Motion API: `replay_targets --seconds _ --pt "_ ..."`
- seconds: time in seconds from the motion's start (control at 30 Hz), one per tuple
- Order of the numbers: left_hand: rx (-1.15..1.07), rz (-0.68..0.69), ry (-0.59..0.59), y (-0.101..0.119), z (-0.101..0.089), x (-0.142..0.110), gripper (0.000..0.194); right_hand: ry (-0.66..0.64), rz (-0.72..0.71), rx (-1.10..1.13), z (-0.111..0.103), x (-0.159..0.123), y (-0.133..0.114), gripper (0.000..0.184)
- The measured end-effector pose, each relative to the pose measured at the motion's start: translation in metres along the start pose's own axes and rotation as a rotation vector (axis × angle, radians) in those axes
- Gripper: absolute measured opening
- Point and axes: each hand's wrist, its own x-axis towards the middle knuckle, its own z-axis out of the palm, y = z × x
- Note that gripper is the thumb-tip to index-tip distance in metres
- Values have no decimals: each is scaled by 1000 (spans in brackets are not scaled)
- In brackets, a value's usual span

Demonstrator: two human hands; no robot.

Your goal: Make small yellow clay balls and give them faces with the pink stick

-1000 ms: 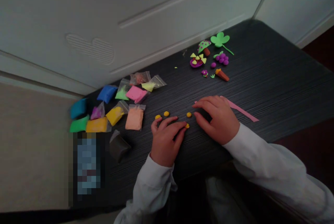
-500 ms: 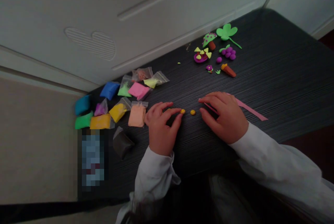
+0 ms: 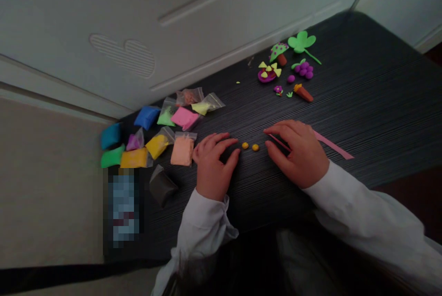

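Two small yellow clay balls, a left one (image 3: 245, 146) and a right one (image 3: 255, 148), sit side by side on the dark table between my hands. Just left of them rests my left hand (image 3: 216, 165), its thumb and fingers curved but apart, holding nothing. To their right is my right hand (image 3: 299, 153), thumb and forefinger spread. A thin pink stick (image 3: 279, 142) shows in that gap and runs under the palm; no grip on it is visible. Beyond the knuckles a flat pink strip (image 3: 334, 145) emerges. Whether strip and stick are one piece is hidden.
Bags of colored clay, including peach (image 3: 183, 149), pink (image 3: 185, 118) and blue (image 3: 147, 117), lie at left with a dark bag (image 3: 162, 186). At the back right are a green clover (image 3: 301, 42), purple grapes (image 3: 304, 70), a carrot-like piece (image 3: 304, 93) and a purple dish (image 3: 266, 76).
My left finger and thumb have come off the left yellow ball and drawn slightly left. That ball now lies free, a little nearer the other. My right hand stays nearly still.
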Motion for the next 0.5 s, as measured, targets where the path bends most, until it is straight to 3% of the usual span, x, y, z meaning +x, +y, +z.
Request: replay_targets --seconds 0.2,0.37,0.5 --pt "136 -25 65 -15 -7 -4 30 12 -9 -3 -1 0 0 20" --pt "161 -42 56 -16 -1 -5 21 39 -18 -17 -2 0 0 19" --pt "61 -65 102 -19 -5 -5 39 66 -44 -29 -2 1 3 19"
